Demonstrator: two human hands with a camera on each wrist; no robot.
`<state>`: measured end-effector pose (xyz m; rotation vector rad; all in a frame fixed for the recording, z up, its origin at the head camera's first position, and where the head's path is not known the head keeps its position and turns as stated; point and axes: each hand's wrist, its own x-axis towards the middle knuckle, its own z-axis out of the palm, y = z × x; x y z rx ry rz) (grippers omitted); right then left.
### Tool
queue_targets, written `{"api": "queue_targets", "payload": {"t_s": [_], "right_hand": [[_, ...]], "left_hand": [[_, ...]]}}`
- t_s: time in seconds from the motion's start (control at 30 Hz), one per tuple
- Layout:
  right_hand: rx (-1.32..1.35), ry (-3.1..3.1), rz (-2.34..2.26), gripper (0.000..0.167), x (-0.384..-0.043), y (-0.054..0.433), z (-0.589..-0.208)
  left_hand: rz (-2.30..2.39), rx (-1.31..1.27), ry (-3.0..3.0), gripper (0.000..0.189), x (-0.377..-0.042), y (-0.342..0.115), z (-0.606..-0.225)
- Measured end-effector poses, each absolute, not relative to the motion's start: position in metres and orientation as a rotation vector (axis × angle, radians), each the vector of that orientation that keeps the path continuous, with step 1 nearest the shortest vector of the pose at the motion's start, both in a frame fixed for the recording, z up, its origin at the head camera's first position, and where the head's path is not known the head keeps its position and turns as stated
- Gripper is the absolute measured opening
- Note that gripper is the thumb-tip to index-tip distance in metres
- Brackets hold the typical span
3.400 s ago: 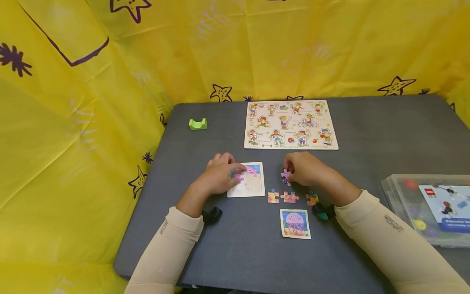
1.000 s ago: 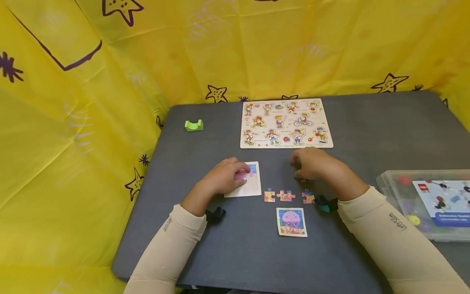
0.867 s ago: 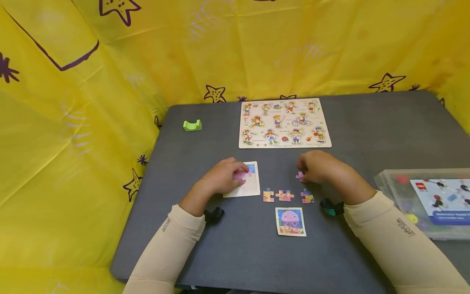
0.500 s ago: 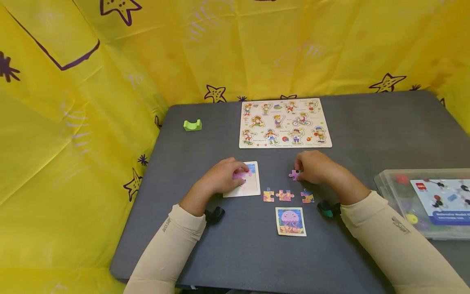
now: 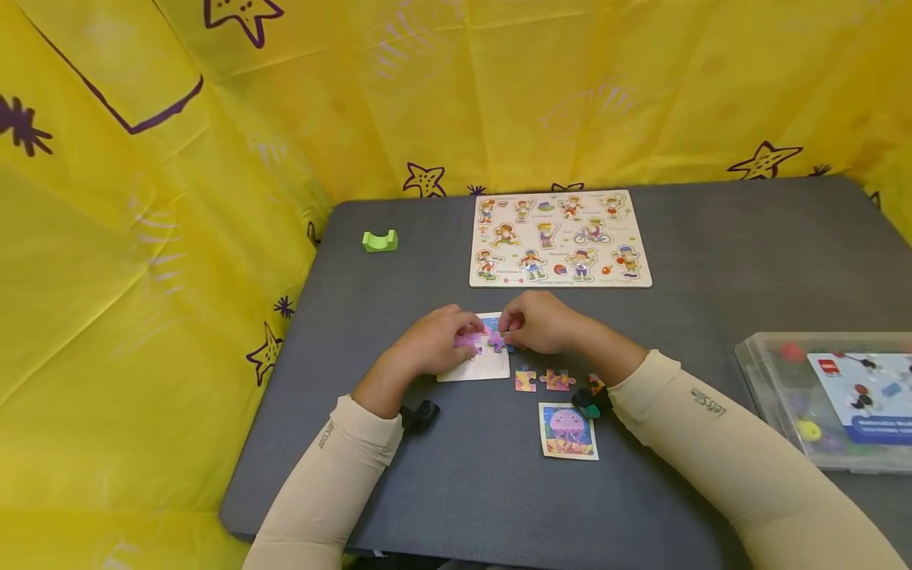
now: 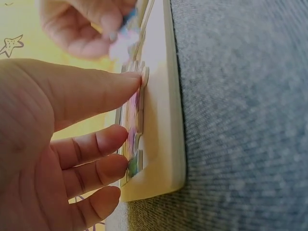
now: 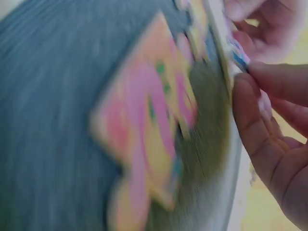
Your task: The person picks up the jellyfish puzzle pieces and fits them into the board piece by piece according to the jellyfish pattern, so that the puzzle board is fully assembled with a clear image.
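A pale wooden puzzle tray [image 5: 463,374] lies before me, with joined pink and blue jigsaw pieces [image 5: 468,340] at its far side. My left hand [image 5: 431,342] rests on these pieces; the left wrist view shows the thumb on them and the other fingers loosely extended. My right hand [image 5: 545,323] pinches a pink and blue jigsaw piece [image 5: 496,342] over the tray's right side, close to my left fingertips. Whether this piece touches the others cannot be told. Nearer me lie loose jigsaw pieces [image 5: 558,381], one partly hidden by the right wrist camera.
A jellyfish picture card [image 5: 568,435] lies below the loose pieces. Behind the tray is a wooden board of sports figures [image 5: 559,237]. A green block [image 5: 380,241] sits at the far left, a clear plastic box [image 5: 777,404] at the right. Yellow cloth [image 5: 356,95] hangs around the table.
My right hand has picked up the pink piece from the table right of the tray, turned it, and carried it left over the tray. My left hand has stayed on the tray.
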<state>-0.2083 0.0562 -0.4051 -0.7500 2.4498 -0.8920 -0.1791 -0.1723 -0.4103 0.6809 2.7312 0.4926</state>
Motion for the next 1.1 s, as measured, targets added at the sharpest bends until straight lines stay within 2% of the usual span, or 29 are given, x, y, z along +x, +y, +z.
{"api": "queue_targets", "payload": {"t_s": [0.4,0.77,1.1], "right_hand": [[-0.849,2.556,-0.742,0.007,-0.213,0.033,-0.407],[-0.706,2.593,-0.674,0.015,-0.22,0.037,-0.41],[-0.682,2.599,-0.672,0.017,-0.219,0.037,-0.409]], "left_hand": [[0.478,0.661,2.755,0.023,-0.185,-0.164,-0.412],[0.45,0.549,2.718,0.018,-0.189,-0.159,-0.408],[0.454,0.482,2.737,0.016,-0.192,-0.156,-0.407]]}}
